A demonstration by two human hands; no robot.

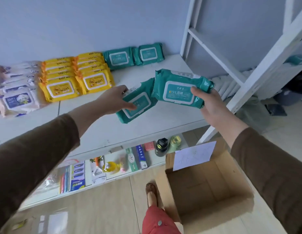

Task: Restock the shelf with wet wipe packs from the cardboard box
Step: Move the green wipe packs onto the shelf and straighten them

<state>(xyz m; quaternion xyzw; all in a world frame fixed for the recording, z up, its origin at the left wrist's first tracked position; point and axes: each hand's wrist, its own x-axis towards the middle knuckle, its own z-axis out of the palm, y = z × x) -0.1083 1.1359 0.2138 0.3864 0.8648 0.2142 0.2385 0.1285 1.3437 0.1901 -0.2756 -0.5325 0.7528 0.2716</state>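
Your sleeves fill the near corners; from them both hands reach over the shelf (147, 130). Left hand (115, 100) — thumb curled across the lid of a teal pack (138, 105), fingers out of sight behind its far edge; whether that pack rests on the board or hangs just above it cannot be told. Right hand (209, 102) — thumb pressed on the label of a second pack (180, 88), fingers wrapped beneath, pack tilted and clearly lifted. The two packs touch or overlap at their inner corners. Long axes run roughly left to right. Open board lies beyond, toward two teal packs (133, 56) standing against the wall; your left pack is the nearer to that row. Below, the box (206, 188) shows only bare cardboard, its near part cut off by your right sleeve — so I judge these the last two.
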